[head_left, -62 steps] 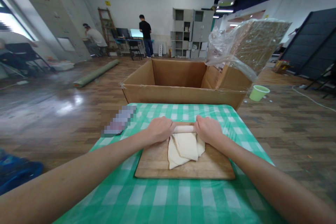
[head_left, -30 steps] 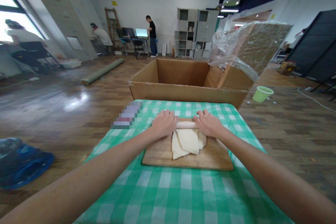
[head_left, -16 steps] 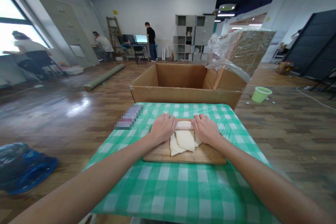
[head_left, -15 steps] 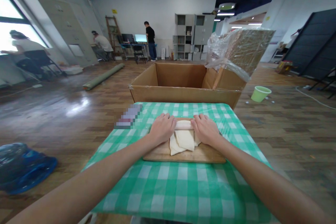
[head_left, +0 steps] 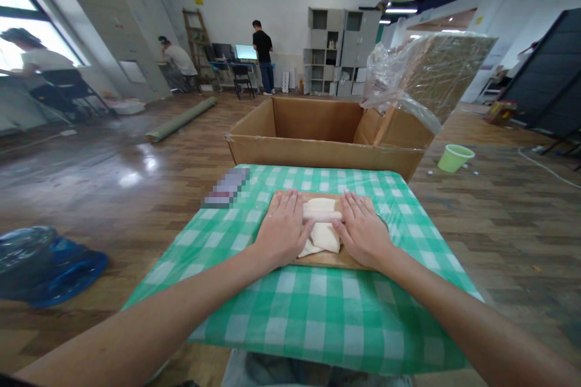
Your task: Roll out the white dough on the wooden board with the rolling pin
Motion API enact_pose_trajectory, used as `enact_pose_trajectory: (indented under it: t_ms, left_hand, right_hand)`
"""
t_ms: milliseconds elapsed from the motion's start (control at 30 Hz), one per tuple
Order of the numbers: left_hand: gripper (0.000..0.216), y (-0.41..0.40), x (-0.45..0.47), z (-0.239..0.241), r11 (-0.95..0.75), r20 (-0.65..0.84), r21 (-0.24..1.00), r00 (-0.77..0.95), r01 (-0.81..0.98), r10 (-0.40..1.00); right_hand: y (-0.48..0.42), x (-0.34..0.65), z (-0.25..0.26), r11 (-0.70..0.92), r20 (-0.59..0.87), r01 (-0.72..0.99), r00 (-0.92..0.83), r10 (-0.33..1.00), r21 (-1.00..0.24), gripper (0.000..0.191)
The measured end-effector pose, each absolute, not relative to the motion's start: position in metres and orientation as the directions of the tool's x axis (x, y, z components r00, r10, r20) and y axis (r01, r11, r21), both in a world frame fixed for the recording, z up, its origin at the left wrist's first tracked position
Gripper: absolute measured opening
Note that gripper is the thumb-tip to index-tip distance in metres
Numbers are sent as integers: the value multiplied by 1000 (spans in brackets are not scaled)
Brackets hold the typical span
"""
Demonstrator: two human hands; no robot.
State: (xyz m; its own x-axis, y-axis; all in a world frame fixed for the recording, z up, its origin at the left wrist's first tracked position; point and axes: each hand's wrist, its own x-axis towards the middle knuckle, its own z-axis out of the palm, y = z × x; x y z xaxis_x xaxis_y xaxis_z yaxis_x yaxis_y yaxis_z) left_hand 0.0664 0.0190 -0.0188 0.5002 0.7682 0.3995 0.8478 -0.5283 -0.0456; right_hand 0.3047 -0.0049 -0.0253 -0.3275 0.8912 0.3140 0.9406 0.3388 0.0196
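Observation:
A pale rolling pin [head_left: 322, 216] lies crosswise over a folded sheet of dough [head_left: 327, 237] on a wooden board [head_left: 338, 260]. My left hand [head_left: 281, 227] rests flat over the pin's left end, fingers stretched forward. On the other end lies my right hand [head_left: 365, 230], also flat, with its thumb pointing inward. Both hands are open, and they hide the ends of the pin. Dough shows in front of and behind the pin, its near part in overlapping layers. Beneath the board is a green-and-white checked tablecloth [head_left: 290, 305].
Just past the table stands a large open cardboard box [head_left: 318, 148], with a plastic-wrapped panel [head_left: 449, 75] at its right. A blurred-out flat item [head_left: 226, 188] lies at the table's left edge. On the floor are a green bin [head_left: 455, 158] and blue plastic [head_left: 57, 269]. Several people are farther back.
The pin has rolled toward me over the dough, which now shows beyond it. My fingers have gone from curled over the pin to stretched flat. The view has tilted down slightly.

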Motion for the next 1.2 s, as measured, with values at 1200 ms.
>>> enact_pose_trajectory:
  t_ms: [1200]
  left_hand:
    - [67, 81, 78, -9, -550, 185, 8, 539, 835, 822]
  right_hand:
    - [66, 311, -13, 408, 111, 911, -401, 909, -53, 66]
